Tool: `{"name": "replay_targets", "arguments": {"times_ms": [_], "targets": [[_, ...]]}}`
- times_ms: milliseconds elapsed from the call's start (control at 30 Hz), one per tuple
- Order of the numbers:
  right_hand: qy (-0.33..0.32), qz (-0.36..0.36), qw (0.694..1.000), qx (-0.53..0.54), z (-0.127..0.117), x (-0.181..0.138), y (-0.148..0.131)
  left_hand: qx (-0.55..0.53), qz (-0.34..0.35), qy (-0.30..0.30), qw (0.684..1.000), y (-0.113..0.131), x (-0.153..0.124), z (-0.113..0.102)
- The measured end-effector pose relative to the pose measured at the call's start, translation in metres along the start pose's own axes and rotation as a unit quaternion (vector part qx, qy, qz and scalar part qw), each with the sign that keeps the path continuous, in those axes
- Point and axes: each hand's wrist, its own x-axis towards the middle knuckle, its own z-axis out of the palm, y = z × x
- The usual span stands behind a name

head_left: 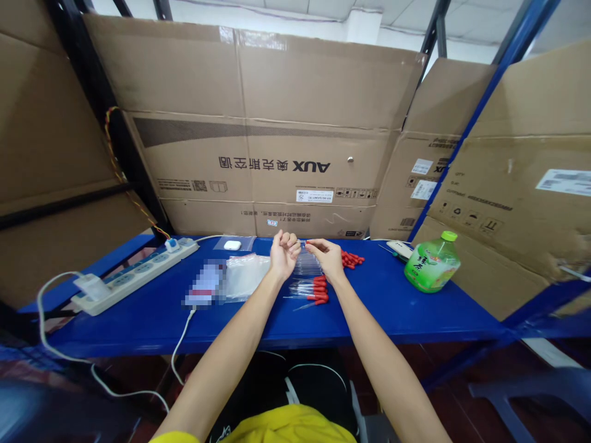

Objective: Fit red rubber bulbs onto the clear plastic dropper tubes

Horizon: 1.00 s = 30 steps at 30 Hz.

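Observation:
My left hand is closed, fingers curled, around what looks like a thin glass dropper tube, mostly hidden by the fingers. Close beside it, my right hand pinches a small red rubber bulb at the tube's end. Whether the bulb is fully on the tube cannot be made out. Below and between the hands lies a row of clear glass tubes. Nearer to me are several droppers with red bulbs, their glass ends pointing left. A heap of loose red bulbs lies right of my right hand.
Clear plastic bags and a blurred-out phone on a cable lie to the left. A power strip runs along the blue table's left side. A green bottle stands right; cardboard panels wall the back.

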Motion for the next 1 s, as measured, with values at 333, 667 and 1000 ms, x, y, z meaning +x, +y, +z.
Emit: {"name": "replay_targets", "arguments": {"times_ms": [333,667,1000], "targets": [[-0.012,0.004,1.0,-0.009,0.0003,-0.0023,-0.0032,-0.021,-0.002,-0.026,0.999,-0.0001,-0.0018,0.0009],[0.001,0.001,1.0,-0.004,0.0027,-0.0031,-0.0061,0.008,-0.003,0.002,1.0,0.0005,-0.0018,0.0067],[0.004,0.029,0.999,0.035,0.0025,-0.0029,-0.005,0.02,-0.009,-0.006,1.0,0.0027,-0.0025,0.0066]]}}
